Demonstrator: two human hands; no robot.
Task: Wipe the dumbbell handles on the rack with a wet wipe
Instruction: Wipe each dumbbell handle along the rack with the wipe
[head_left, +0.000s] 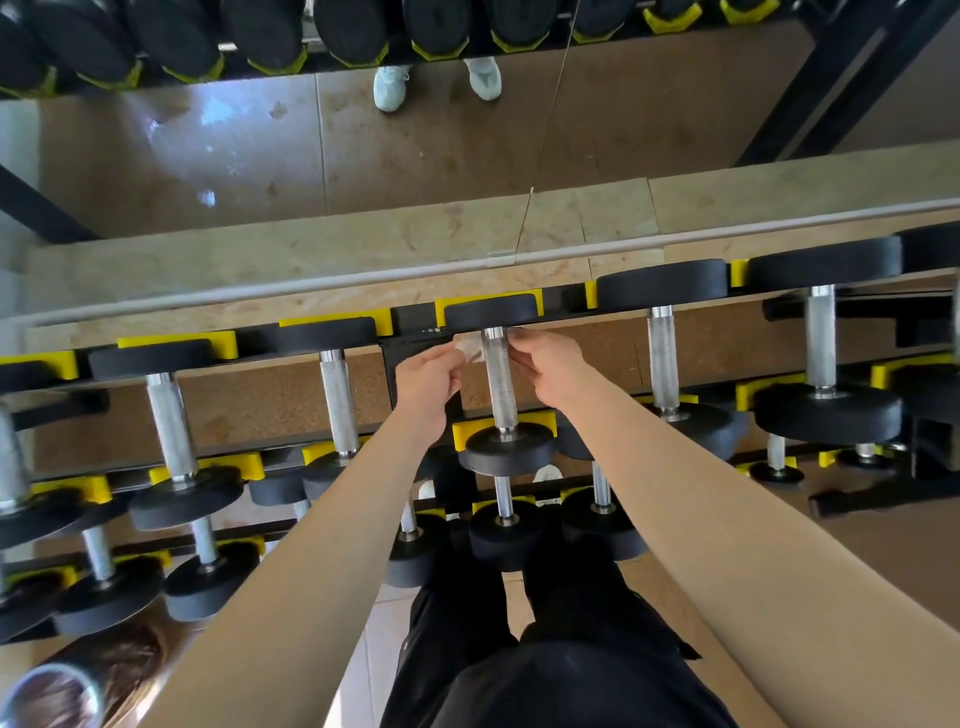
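Nearest, legs (545, 649) in black stand square to the rack (415, 318), and both forearms run up and forward from the bottom corners, converging on one dumbbell in the top row. Its near head (506, 449) sits in a yellow cradle (540, 422). The handle (500, 384) runs straight away from the body, long axis near to far, with most of its knurled length bare. Both hands work at its far end. The left hand (423, 387) is on the handle's left, wrist slightly bent, thumb and fingers pinching the white wipe (470, 351). The wipe is bunched against the left flank of the handle just short of the far head (491, 310). The right hand (548, 366) mirrors it on the right, fingers curled in against the bar. I cannot tell whether it pinches the wipe's other end or only touches the metal, as the cloth is hidden behind the bar there. The hands are about equally near, one on each side. Judgement: the wipe looks looped round the far end, so the coming stroke would draw back along the axis toward the near head. Neighbour handles (337, 400) lie parallel on either side. Beyond is a ledge, then a mirror (208, 145).
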